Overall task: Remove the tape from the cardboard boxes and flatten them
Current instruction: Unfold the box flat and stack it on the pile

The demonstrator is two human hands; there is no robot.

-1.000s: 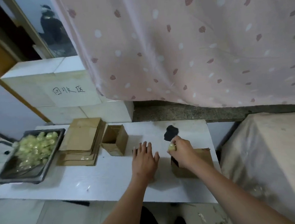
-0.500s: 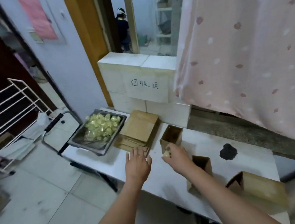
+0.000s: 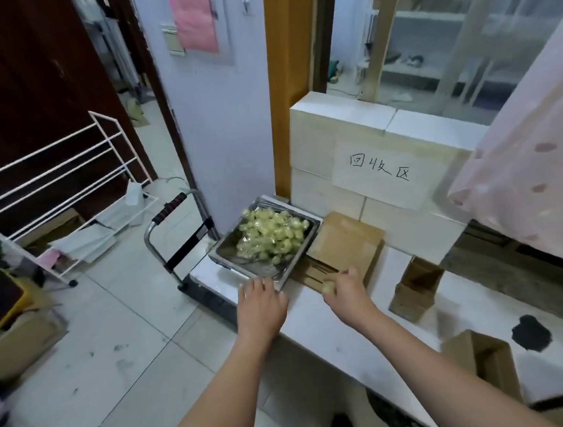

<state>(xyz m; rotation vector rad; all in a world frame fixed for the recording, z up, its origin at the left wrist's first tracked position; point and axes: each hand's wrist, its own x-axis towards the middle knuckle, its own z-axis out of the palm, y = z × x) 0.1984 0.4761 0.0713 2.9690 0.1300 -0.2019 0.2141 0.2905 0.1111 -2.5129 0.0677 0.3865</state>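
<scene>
Right hand (image 3: pixel 345 294): I pinch a wad of peeled tape (image 3: pixel 328 287) just short of the metal tray (image 3: pixel 297 262)
Left hand (image 3: pixel 260 304): flat, fingers relaxed, beside the tray
Done: flattened boxes (image 3: pixel 345 245) stacked by the tray
Left: open boxes (image 3: pixel 414 288) on the table (image 3: pixel 319 325), not yet flattened

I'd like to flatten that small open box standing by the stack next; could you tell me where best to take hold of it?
Take the small box by its open top rim, coming down from above. It stands upright with the mouth up, clear of the flat cardboard stack, so two opposite walls can be pinched. The left hand is free.
</scene>
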